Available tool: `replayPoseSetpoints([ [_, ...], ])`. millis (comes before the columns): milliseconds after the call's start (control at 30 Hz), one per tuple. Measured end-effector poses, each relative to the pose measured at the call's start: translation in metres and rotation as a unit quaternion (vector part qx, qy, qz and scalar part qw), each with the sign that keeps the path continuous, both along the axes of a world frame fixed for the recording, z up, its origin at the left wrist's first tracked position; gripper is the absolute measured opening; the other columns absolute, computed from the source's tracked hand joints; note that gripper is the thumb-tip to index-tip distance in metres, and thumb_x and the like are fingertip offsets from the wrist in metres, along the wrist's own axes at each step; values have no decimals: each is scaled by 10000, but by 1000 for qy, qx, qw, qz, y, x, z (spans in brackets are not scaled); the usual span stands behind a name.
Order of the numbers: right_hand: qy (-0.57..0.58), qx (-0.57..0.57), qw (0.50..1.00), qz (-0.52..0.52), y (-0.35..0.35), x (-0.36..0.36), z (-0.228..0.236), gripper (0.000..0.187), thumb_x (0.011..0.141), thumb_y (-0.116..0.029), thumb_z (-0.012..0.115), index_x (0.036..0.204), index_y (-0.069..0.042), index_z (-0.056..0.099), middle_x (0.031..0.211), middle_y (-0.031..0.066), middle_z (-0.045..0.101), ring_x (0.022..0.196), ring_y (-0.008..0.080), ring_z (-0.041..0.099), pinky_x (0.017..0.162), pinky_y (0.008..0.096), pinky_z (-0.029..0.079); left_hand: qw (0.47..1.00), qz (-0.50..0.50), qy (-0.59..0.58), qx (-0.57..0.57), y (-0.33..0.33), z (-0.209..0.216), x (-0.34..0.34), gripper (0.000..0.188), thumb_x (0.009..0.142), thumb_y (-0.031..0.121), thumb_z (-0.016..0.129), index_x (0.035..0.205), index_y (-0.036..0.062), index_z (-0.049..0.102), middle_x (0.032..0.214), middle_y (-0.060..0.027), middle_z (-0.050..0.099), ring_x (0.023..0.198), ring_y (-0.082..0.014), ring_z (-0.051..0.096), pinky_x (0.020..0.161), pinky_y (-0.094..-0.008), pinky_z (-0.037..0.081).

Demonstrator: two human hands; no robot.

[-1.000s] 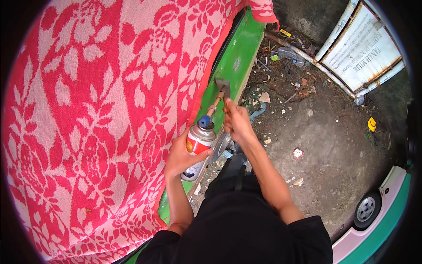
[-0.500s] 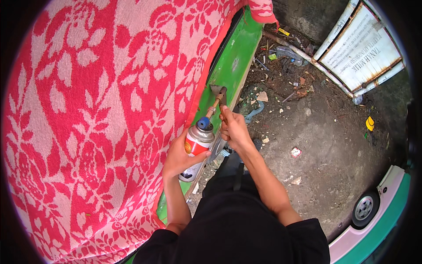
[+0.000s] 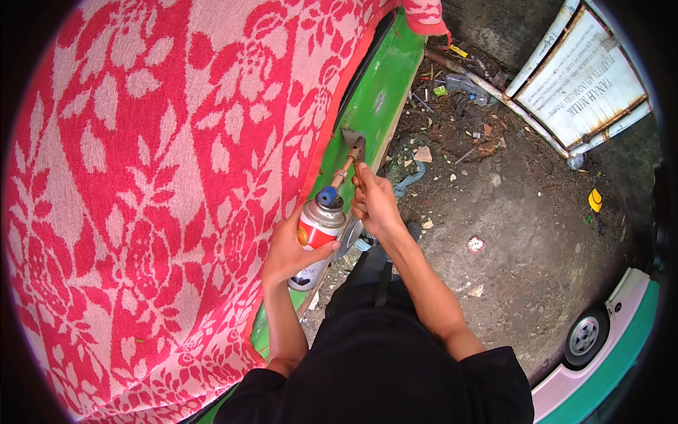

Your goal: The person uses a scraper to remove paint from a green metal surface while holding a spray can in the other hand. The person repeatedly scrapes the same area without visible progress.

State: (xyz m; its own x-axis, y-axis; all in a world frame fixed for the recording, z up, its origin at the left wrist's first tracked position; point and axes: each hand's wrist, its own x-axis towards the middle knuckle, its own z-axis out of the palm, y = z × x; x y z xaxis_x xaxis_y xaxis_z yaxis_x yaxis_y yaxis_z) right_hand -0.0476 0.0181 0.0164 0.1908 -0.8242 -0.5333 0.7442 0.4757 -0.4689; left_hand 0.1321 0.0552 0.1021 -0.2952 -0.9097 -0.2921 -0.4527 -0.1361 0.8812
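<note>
My left hand (image 3: 293,247) is wrapped round the canister of a gas torch (image 3: 319,225), white and red with a blue valve. Its metal nozzle points up and away, close to a green painted panel (image 3: 378,102). In my right hand (image 3: 376,205) is a scraper (image 3: 358,172), gripped by its slim brown handle. The scraper's far end sits beside the nozzle tip at a greyish patch on the panel. Nozzle and scraper overlap here, so contact between them is unclear. No flame can be made out.
A red-and-pink patterned cloth (image 3: 162,212) drapes over the left side, along the green panel. Rubble and litter cover the ground to the right. A rusty-framed white sign (image 3: 583,81) leans at the far right; a toy-like pink-and-teal vehicle body with a wheel (image 3: 586,338) is near right.
The scraper's far end has shifted slightly against the panel, toward the nozzle tip. Both hands stay almost where they were, and the view has shifted slightly.
</note>
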Motion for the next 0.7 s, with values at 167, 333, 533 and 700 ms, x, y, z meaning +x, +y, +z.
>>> replayPoseSetpoints([
  [167,5,7,1000,-24,-5,3,1,385,1048,-423,489,828,-109,462,516,-101,231,397,49,186,400,254,170,1000,-7,-12,-14,-2,2,0,638,690,199,882,1205,-17,575,1035,-139,707,940,-193,691,849,-357,537],
  [333,-15,26,1000,7,8,7,8,385,1048,-424,491,830,-107,466,522,-88,270,396,53,199,399,253,179,1000,-8,-11,-17,-4,5,-1,634,692,192,880,1208,-14,575,1032,-134,707,950,-196,692,853,-354,538],
  [533,6,14,1000,-19,0,4,1,390,1052,-420,485,820,-107,471,527,-87,275,400,52,207,398,252,180,1000,4,5,-8,-2,4,3,627,696,176,882,1211,-8,575,1053,-118,697,969,-179,678,859,-339,532],
  [700,23,19,999,-22,-10,-2,4,391,1053,-423,478,817,-112,472,528,-95,274,405,52,203,398,254,180,1000,2,14,5,-10,1,5,658,699,167,885,1243,-10,560,1080,-116,687,991,-178,666,880,-337,523],
])
